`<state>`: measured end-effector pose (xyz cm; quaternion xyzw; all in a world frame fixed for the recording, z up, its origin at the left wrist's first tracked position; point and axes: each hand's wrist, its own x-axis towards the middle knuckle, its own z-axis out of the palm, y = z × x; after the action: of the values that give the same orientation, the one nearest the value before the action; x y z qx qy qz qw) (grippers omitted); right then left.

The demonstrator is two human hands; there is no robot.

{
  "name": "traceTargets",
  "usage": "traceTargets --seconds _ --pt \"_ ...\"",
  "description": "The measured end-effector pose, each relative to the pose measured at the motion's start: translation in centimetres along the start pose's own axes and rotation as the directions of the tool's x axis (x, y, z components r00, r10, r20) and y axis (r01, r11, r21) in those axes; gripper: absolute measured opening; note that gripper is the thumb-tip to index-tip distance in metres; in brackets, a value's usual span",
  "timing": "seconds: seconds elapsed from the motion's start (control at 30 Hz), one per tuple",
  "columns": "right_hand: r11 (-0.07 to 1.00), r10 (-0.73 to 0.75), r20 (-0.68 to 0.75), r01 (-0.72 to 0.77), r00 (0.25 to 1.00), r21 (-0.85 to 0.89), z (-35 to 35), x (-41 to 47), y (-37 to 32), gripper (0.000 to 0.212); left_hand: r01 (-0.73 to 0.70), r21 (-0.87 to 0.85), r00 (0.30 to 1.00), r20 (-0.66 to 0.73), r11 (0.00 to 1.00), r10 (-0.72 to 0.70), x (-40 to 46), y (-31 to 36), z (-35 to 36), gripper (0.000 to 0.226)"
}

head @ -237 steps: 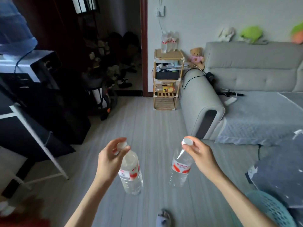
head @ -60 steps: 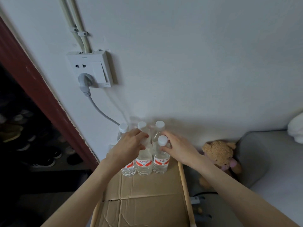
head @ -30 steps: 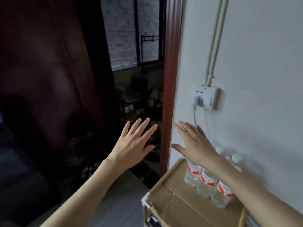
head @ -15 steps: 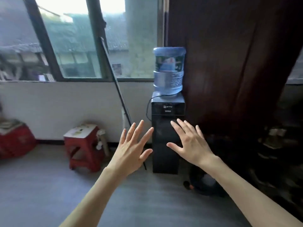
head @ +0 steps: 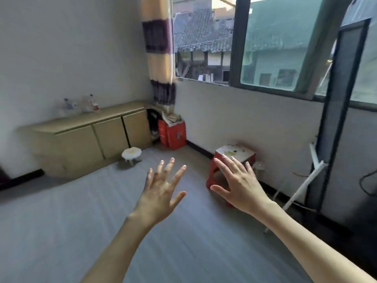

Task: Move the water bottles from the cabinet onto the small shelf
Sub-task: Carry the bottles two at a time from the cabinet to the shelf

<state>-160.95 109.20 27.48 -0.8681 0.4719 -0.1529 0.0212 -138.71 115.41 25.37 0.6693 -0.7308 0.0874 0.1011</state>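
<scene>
Over on the cabinet (head: 89, 127), far-left top by the wall, the water bottles (head: 81, 104) wait, blurry. Your left hand (head: 161, 193) and right hand (head: 240, 182) are spread, empty: you're between loads, so walk over and grab more.

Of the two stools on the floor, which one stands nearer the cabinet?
The small white round stool, right in front of the cabinet. The red square stool stands apart, against the wall under the window.

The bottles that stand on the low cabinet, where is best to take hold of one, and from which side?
Probably at the neck, under the cap, coming from the front: the bottles stand upright on the cabinet close to the wall. Blur hides finer detail. Both the left hand and right hand are free.
</scene>
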Motion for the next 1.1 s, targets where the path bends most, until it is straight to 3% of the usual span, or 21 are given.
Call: traceTargets --seconds 0.13,0.43,0.6,0.83,1.1 --pt "0.991 -0.132 0.015 0.132 0.991 0.024 3.8 9.6 -1.6 0.091 0.129 0.065 0.991 0.035 0.99 -0.131 4.0 -7.3 1.3 0.071" --pt "0.92 -0.389 0.034 0.386 0.921 0.066 8.8 34.3 -7.2 0.076 0.412 0.094 0.911 -0.031 0.906 -0.411 14.0 -24.0 1.0 0.063" --pt "0.88 -0.473 0.103 0.464 0.875 0.107 13.9 44.3 -10.8 0.074 0.538 0.087 0.841 0.013 0.839 -0.54 16.8 -32.3 3.6 0.062" --pt "0.856 -0.515 0.126 0.503 0.848 0.117 21.5 59.0 -15.8 0.072 0.62 0.044 0.783 0.025 0.783 -0.621 22.6 -45.7 8.5 0.074" --pt "0.838 -0.542 0.072 0.531 0.837 0.129 25.7 78.7 -23.7 0.072 0.651 -0.004 0.758 -0.045 0.759 -0.651 34.5 -63.4 9.0 0.062"
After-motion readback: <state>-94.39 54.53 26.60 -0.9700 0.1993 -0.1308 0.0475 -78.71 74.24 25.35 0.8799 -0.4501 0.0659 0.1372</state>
